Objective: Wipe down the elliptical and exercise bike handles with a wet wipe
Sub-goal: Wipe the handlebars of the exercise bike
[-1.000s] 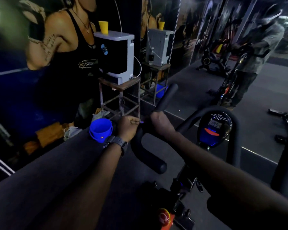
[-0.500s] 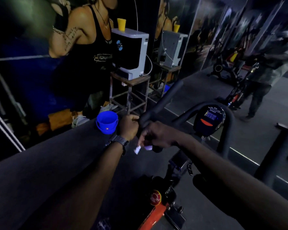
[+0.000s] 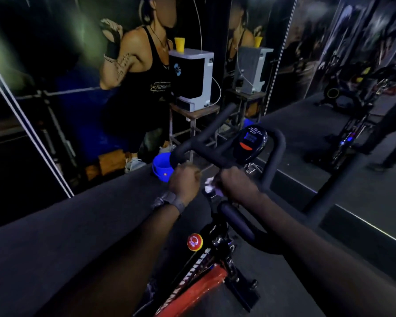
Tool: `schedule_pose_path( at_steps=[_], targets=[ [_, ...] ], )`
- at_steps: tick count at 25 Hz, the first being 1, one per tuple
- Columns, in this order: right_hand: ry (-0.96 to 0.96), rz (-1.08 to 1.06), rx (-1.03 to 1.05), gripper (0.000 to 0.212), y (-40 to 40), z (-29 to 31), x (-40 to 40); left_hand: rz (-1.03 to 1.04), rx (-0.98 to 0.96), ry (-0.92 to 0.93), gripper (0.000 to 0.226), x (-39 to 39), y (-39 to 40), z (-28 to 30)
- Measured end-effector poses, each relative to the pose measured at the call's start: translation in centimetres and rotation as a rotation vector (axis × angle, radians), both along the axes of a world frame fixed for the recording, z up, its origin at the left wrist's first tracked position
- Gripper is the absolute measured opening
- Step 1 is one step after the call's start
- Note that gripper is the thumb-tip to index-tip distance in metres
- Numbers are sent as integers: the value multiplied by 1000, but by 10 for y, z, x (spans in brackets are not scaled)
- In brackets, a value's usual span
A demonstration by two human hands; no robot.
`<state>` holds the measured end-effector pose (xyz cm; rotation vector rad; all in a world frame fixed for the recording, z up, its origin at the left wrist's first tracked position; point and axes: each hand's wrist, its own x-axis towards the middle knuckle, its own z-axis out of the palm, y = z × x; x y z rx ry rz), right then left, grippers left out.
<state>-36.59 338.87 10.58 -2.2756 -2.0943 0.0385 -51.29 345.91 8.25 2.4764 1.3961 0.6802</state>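
The exercise bike's black handlebar (image 3: 199, 138) rises in front of me, with a small console (image 3: 252, 143) at its middle. My left hand (image 3: 184, 181), a watch on its wrist, is closed in a fist just under the bend of the left handle and seems to grip it. My right hand (image 3: 236, 181) is closed on a crumpled white wet wipe (image 3: 209, 185), which it presses against the bar near the centre stem. A padded near section of the bar (image 3: 236, 221) lies just below that hand.
A blue bucket (image 3: 160, 167) stands on the floor behind the left handle. A water purifier (image 3: 192, 78) with a yellow cup (image 3: 180, 44) sits on a metal stool. Mirrors at the right reflect other bikes. A red knob (image 3: 194, 242) tops the red frame (image 3: 199, 291).
My right hand has slid with the wipe from the left handle's bend down toward the centre stem, and the wipe now shows. My view has shifted left and down. My left hand keeps its place.
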Motion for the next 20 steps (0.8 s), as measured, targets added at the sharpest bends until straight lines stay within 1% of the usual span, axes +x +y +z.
schedule_pose_path(
  at_steps=[1,2,3,5,6,7,9,10,13,16,17,18,19,20],
  targets=[
    [16,24,-36,25,-3,-7,2,-84,46,51,27,3,-13,-3],
    [47,35,-61,28,-5,-9,2,-149,78,78,34,5,-23,-5],
    [47,48,-22,28,-5,-9,2,-180,87,90,38,5,-27,-7],
    [-11,-11,66,28,-2,-4,-1,-162,42,72,37,4,-26,-10],
    [-56,-26,67,27,-4,-1,-5,-142,28,48,32,4,-27,-10],
    [-88,5,37,26,-5,1,-6,-130,10,24,27,3,-29,-8],
    [7,69,-4,24,-3,2,-1,-158,-12,-11,28,0,-30,-7],
    [34,56,-14,23,1,5,0,-174,-22,-16,30,-3,-27,-8],
    [-17,-35,14,23,7,0,-8,-206,-37,-4,31,-9,-27,-1],
    [96,9,-22,19,3,-3,-18,-226,-60,3,30,-16,-31,5],
    [83,6,-32,21,4,0,-17,-231,-64,-7,32,-21,-32,6],
    [45,-15,-24,23,5,7,-16,-219,-63,-22,34,-28,-30,9],
    [15,-27,27,24,10,18,-15,-193,-41,-39,36,-37,-29,16],
    [14,-20,119,22,15,35,-19,-145,-14,-61,38,-48,-25,25]
  ],
)
